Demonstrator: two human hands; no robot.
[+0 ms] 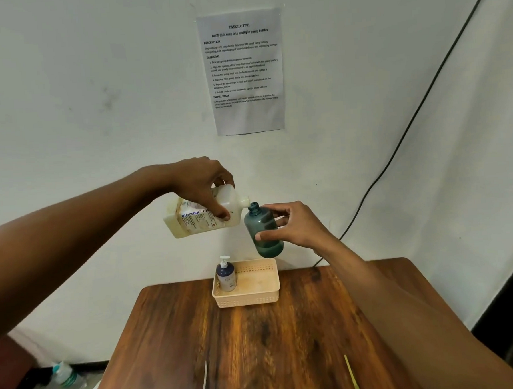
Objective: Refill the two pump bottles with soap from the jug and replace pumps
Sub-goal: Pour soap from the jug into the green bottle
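My left hand (pixel 202 185) grips a white soap jug (pixel 200 215), tipped on its side in the air, spout pointing right. The spout touches the open mouth of a teal bottle (pixel 263 232), which my right hand (pixel 292 225) holds slightly tilted above the table. A little liquid shows at the teal bottle's bottom. A dark blue bottle (pixel 226 276) with a white pump on it stands in the left end of a beige basket (pixel 254 292).
The basket sits at the far edge of a wooden table (pixel 257 343). Two thin stick-like ends (pixel 204 381) poke in at the table's near edge. A paper sheet (pixel 243 70) hangs on the wall, a black cable (pixel 395 145) runs beside it. A water bottle (pixel 64 375) lies on the floor at left.
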